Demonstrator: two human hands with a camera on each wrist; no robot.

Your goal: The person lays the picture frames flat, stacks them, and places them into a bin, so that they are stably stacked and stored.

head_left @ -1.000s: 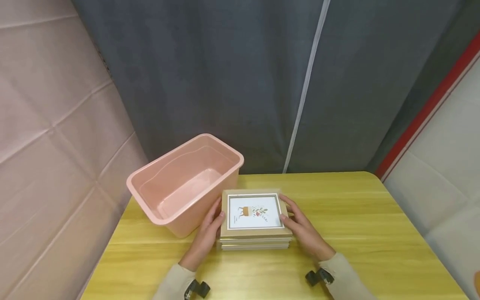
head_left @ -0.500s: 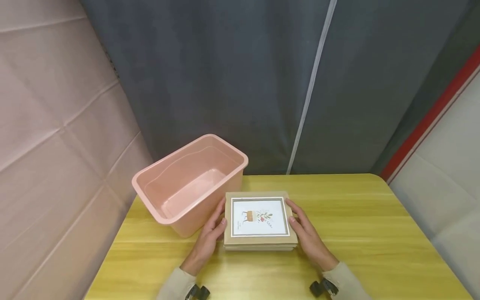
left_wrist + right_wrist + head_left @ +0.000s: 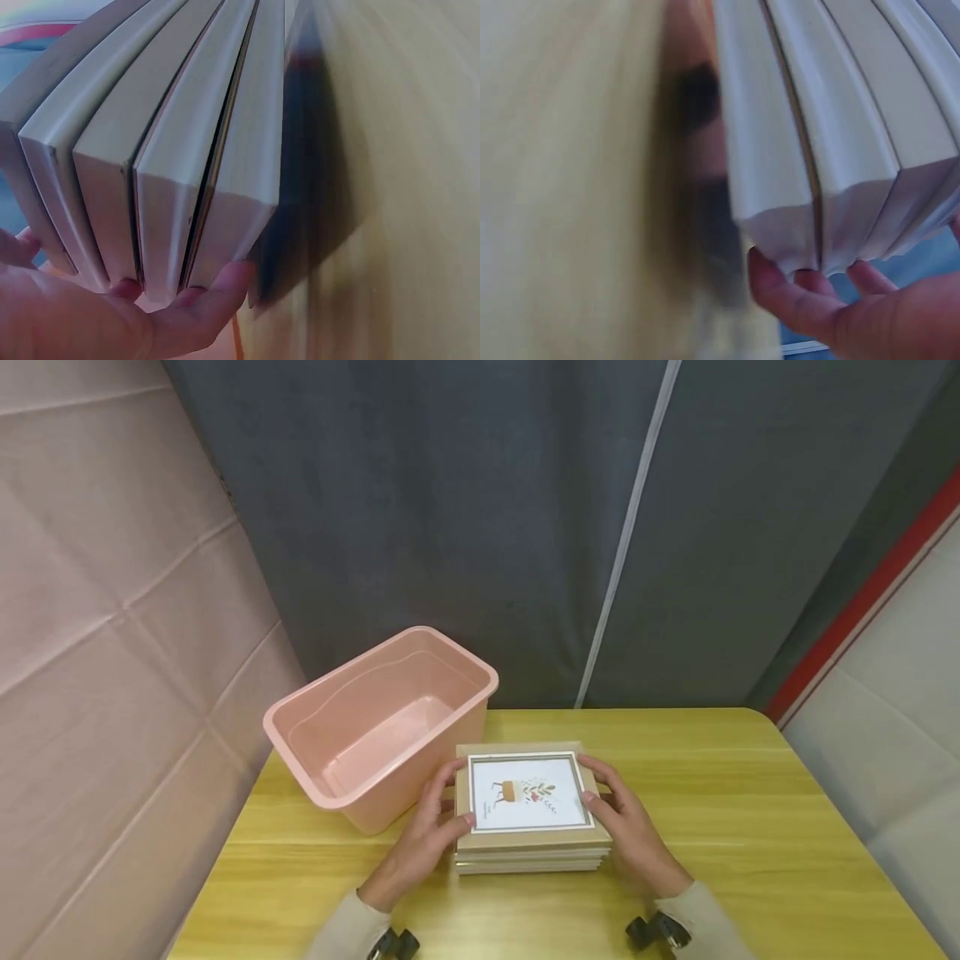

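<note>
A stack of several picture frames (image 3: 531,839) lies between my two hands. The top picture frame (image 3: 531,795) has a tan border and a print of a plant in a legged pot. My left hand (image 3: 420,843) grips the stack's left side, its thumb on the top border. Opposite, my right hand (image 3: 633,831) grips the right side, thumb over the border. Both wrist views show fingertips along the pale frame edges (image 3: 202,150) down to the lowest frame. A dark shadow falls beside that lowest frame; whether it touches the table cannot be told.
A pink plastic bin (image 3: 382,718) stands on the yellow wood-grain table (image 3: 712,810), behind and left of the stack. Its visible inside holds nothing. A dark grey curtain (image 3: 450,510) hangs behind the table's far edge, with pale cloth walls (image 3: 135,693) at both sides.
The stack has shifted slightly right with both hands. It looked tipped toward me half a second ago and now shows more of its front edges. My left thumb has come onto the top border.
</note>
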